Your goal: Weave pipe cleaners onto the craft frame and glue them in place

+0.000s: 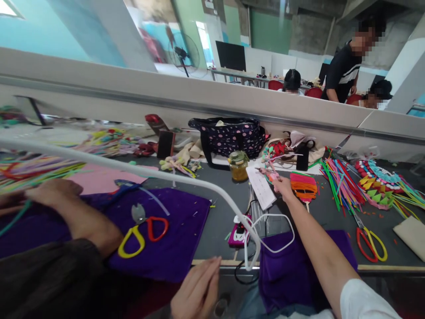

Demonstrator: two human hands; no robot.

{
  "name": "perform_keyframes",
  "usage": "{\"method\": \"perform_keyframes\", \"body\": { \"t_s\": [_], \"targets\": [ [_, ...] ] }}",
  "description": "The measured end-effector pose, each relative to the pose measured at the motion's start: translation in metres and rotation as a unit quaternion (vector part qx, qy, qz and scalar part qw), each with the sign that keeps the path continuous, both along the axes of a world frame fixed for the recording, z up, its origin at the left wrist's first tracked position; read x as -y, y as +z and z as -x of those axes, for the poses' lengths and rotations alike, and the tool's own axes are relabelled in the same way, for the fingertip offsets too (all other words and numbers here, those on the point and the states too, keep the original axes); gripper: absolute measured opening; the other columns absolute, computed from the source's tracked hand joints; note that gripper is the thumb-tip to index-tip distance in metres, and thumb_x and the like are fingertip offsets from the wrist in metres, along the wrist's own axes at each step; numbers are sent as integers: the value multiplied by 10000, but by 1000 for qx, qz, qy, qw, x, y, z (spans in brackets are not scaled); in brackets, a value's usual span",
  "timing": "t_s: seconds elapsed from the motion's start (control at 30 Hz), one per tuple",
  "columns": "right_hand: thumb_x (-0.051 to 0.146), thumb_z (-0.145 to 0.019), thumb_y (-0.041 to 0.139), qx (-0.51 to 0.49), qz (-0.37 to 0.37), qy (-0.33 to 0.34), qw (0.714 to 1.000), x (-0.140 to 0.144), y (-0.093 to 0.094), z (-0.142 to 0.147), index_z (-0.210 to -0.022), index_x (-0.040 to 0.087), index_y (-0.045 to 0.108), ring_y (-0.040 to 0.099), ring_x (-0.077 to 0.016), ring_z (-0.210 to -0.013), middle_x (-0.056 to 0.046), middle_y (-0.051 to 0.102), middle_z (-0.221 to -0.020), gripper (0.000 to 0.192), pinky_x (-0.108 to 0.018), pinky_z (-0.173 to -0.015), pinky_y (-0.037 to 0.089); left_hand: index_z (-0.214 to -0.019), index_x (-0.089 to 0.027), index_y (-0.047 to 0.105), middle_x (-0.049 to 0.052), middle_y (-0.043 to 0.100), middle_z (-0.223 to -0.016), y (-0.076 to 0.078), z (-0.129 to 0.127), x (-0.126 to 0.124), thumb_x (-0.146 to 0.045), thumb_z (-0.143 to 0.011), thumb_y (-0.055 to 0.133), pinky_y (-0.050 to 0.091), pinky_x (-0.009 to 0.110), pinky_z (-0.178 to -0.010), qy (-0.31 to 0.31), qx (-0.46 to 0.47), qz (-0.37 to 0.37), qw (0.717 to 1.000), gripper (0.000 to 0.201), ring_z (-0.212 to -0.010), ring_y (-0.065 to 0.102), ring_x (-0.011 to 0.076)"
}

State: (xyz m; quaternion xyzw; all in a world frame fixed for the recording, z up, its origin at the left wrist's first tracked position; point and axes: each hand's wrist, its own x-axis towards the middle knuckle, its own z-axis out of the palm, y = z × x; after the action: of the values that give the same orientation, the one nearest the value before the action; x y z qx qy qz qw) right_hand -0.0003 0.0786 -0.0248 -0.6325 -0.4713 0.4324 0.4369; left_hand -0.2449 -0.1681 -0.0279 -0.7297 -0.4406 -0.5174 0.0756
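Cluttered grey table (pixel 219 212), right hand (pixel 282 186) gripping pink craft piece (pixel 270 175), left hand (pixel 197 290) open at near edge.

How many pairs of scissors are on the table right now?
2: one red-and-yellow-handled pair of scissors on the purple cloth at left, another red-and-yellow-handled pair on the grey table at right. Clutter may hide more.

- Bare grey tabletop (pixel 222 217) lies open between the purple cloth (pixel 172 248) and the glass jar (pixel 238 166).
- A white cable (pixel 149 173) crosses low over it.
- Straws (pixel 338 181) and scissors (pixel 370 241) crowd the right side.
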Motion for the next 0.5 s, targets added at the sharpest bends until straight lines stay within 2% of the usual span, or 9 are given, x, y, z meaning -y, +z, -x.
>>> {"method": "perform_keyframes", "body": {
  "t_s": [0.13, 0.2, 0.27, 0.37, 0.5],
  "targets": [
    [320, -676, 605, -103, -38, 18, 994, 14, 31, -5, -696, 174, 556, 558, -108, -472, 35, 561, -486, 155, -176, -413, 415, -900, -184, 679, 65, 701, -859, 29, 0, -33, -168, -792, 593, 508, 339, -799, 63, 106, 38, 992, 139, -825, 647, 194],
    [332, -659, 629, -142, -53, 35, 988, 22, 45, -5, -684, 175, 546, 562, -111, -473, 33, 555, -482, 179, -174, -394, 415, -946, -181, 669, 68, 693, -917, 46, -2, -58, -274, -830, 545, 507, 326, -776, 79, 176, 137, 972, 193, -852, 637, 196],
    [342, -640, 653, -174, -69, 51, 981, 29, 58, -4, -671, 176, 536, 560, -113, -473, 33, 551, -484, 205, -173, -377, 412, -963, -176, 665, 71, 691, -956, 59, -5, -86, -345, -824, 534, 502, 312, -746, 49, 208, 218, 952, 255, -867, 630, 204],
    [354, -617, 688, -212, -102, 67, 970, 39, 78, -3, -714, 181, 536, 581, -118, -509, 20, 595, -561, 250, -179, -380, 432, -941, -163, 674, 76, 695, -953, 72, -11, -120, -388, -785, 547, 481, 322, -758, 17, 189, 278, 942, 302, -872, 623, 220],
    [374, -608, 724, -244, -156, 70, 955, 55, 107, -14, -844, 209, 525, 624, -121, -591, 11, 660, -755, 349, -208, -461, 504, -940, -139, 672, 92, 695, -952, 74, -24, -136, -420, -758, 547, 475, 316, -724, -25, 178, 318, 931, 358, -854, 623, 228]
  ]
}}
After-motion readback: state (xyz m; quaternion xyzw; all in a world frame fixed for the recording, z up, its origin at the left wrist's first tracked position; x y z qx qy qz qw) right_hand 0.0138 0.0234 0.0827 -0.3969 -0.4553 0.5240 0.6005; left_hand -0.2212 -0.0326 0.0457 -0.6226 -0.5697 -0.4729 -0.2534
